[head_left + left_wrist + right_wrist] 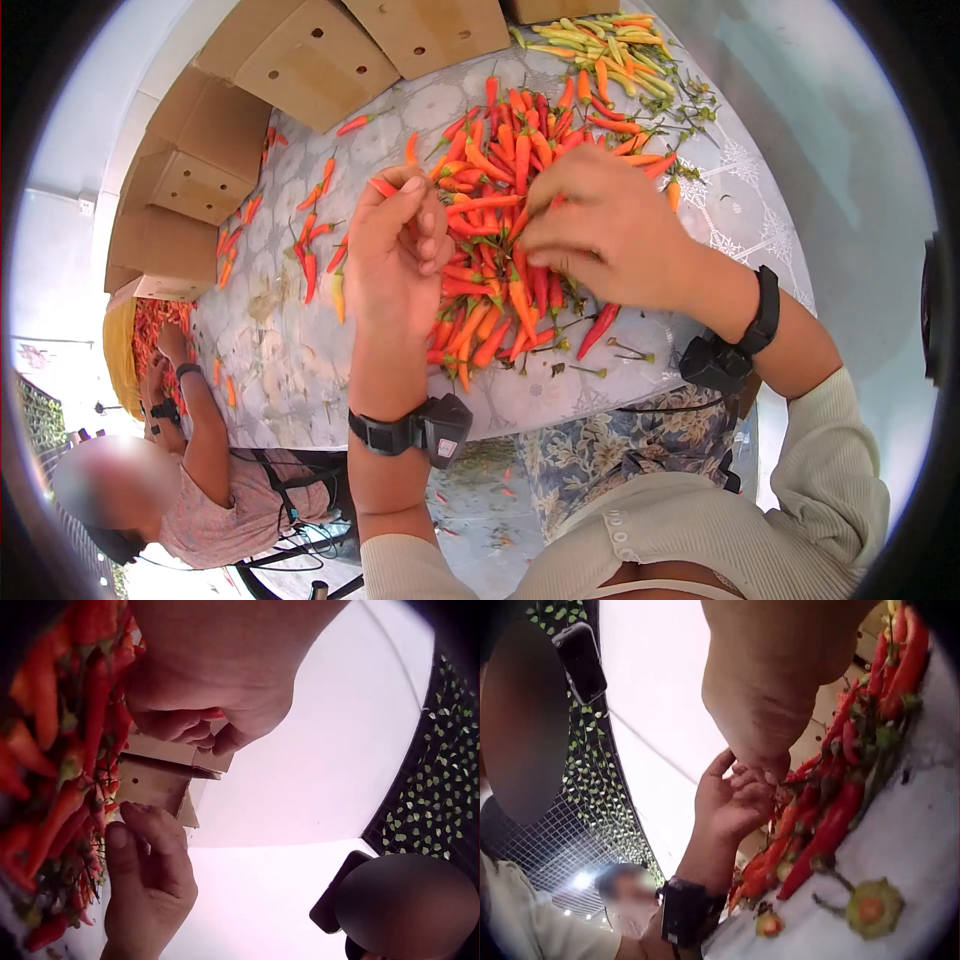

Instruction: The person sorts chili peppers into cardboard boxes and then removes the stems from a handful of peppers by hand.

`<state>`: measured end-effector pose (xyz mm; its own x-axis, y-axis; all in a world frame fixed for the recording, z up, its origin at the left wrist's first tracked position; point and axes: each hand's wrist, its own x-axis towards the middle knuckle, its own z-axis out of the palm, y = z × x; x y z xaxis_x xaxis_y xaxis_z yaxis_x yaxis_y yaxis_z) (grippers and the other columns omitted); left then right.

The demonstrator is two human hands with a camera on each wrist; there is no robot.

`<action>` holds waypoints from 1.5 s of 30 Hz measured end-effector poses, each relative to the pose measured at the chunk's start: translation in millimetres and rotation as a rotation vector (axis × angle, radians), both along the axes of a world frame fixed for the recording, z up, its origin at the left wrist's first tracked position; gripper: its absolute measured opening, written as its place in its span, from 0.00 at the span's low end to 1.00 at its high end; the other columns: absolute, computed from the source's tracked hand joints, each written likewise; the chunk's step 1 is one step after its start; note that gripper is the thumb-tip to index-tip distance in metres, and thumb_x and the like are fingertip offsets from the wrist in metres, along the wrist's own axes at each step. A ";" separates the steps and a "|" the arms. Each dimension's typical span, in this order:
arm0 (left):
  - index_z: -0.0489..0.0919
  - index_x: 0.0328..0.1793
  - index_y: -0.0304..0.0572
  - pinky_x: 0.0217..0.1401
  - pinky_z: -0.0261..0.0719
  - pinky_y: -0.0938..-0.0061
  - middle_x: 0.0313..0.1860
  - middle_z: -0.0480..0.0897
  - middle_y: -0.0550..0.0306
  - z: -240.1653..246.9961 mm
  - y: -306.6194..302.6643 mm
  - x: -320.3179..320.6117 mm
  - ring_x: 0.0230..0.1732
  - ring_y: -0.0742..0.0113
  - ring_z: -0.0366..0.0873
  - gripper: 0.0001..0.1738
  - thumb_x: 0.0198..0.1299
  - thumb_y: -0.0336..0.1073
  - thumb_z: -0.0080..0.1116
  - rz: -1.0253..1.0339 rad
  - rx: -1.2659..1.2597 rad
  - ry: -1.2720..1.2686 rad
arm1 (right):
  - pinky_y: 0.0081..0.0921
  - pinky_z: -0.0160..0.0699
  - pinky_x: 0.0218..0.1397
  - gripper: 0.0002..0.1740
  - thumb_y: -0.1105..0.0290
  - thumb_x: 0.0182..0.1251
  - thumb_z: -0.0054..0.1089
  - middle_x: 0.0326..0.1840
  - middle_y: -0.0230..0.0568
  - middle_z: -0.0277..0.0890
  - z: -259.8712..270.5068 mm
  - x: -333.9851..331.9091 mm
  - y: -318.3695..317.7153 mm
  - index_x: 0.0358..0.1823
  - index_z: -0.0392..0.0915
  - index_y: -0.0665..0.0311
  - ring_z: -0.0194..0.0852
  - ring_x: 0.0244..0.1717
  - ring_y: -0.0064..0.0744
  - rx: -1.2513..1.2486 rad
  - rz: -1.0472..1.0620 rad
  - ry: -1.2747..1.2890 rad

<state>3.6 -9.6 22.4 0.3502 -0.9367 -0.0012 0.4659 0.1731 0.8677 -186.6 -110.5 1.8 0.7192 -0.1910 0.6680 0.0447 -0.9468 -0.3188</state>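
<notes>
Cardboard cartons stand along the far side of the cloth-covered counter, where red and orange chilli peppers lie heaped. At the heap's left edge the left hand pinches one red chilli between curled fingers, while the right hand hangs over the middle, fingers bent, whether around anything I cannot tell. Tugging there could slide loose peppers towards the near edge, and squeezing too hard might bruise the pinched one.
</notes>
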 end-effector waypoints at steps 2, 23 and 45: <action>0.72 0.41 0.39 0.15 0.55 0.85 0.20 0.65 0.65 1.3 -0.8 -4.4 0.17 0.80 0.58 0.06 0.65 0.33 0.48 0.010 0.037 -0.009 | 0.35 0.70 0.49 0.11 0.74 0.46 0.66 0.46 0.36 0.73 -6.2 3.5 4.1 0.34 0.82 0.57 0.69 0.49 0.42 0.010 0.131 0.089; 0.77 0.51 0.34 0.37 0.74 0.83 0.36 0.80 0.59 -1.5 2.0 -37.7 0.33 0.79 0.75 0.17 0.56 0.28 0.65 0.029 -0.134 -0.370 | 0.29 0.72 0.35 0.12 0.64 0.62 0.62 0.30 0.39 0.77 0.4 2.3 10.7 0.39 0.75 0.65 0.76 0.31 0.33 0.722 -0.031 -0.143; 0.76 0.46 0.34 0.18 0.54 0.86 0.27 0.77 0.64 -0.7 3.5 -33.3 0.17 0.84 0.60 0.13 0.62 0.36 0.60 -0.121 -0.020 -0.188 | 0.33 0.65 0.30 0.08 0.73 0.49 0.68 0.22 0.39 0.71 0.1 5.7 9.8 0.29 0.76 0.64 0.69 0.25 0.41 0.270 0.083 -0.275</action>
